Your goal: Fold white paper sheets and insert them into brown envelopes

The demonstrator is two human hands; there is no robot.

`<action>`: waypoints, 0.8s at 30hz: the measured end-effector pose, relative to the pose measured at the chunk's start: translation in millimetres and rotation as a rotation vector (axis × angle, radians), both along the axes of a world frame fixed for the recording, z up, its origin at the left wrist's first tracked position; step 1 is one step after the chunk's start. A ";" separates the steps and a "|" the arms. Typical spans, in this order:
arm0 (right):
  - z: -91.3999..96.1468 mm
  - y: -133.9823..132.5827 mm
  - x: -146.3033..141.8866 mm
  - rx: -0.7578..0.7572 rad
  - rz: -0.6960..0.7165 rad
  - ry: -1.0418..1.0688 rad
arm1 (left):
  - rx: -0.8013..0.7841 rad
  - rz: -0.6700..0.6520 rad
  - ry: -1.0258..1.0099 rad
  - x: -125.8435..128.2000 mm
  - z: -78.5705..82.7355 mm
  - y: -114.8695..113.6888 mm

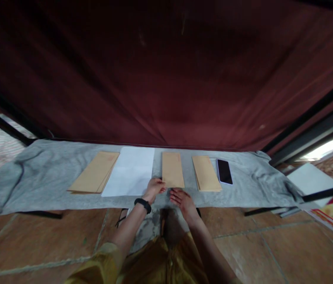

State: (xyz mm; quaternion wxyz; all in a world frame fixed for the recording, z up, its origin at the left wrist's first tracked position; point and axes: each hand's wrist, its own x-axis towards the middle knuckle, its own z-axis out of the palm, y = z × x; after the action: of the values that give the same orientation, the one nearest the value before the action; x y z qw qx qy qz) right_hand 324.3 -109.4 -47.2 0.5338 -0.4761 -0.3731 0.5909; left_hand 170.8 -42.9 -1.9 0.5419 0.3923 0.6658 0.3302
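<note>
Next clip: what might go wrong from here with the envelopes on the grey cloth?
The left hand meets only the near corner of the single brown paper envelope; lifted from there, it may bend. The black smartphone lies close beside the right stack of brown paper envelopes, so a reach there might nudge it. The loose grey cloth may bunch if paper is dragged.

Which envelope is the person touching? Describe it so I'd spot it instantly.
Find the grey cloth under the dark red curtain. Near its middle a brown envelope lies between the white sheet and a brown stack beside the phone. Only this one has the left hand on its near corner.
</note>
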 end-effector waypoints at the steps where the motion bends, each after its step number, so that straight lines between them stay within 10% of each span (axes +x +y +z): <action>1: 0.1 -1.9 5.0 0.014 -0.025 -0.084 | 0.001 -0.007 0.023 0.0 -1.2 0.8; 5: 6.1 -3.3 21.2 0.318 -0.103 -0.693 | 0.037 -0.040 0.143 2.2 -3.7 2.3; 11: 12.6 -1.2 23.5 0.624 0.156 -1.314 | 0.148 -0.083 0.432 3.8 2.6 -5.1; 24: 4.5 -4.2 21.5 0.644 0.158 -1.447 | 0.773 -0.540 0.828 17.5 -20.3 -60.3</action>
State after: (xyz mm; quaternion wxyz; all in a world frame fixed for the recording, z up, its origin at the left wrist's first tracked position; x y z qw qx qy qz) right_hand 345.8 -113.5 -42.6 0.2270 -0.5362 -0.8123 0.0342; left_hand 188.3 -103.2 -22.2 0.1226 0.8096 0.5305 0.2192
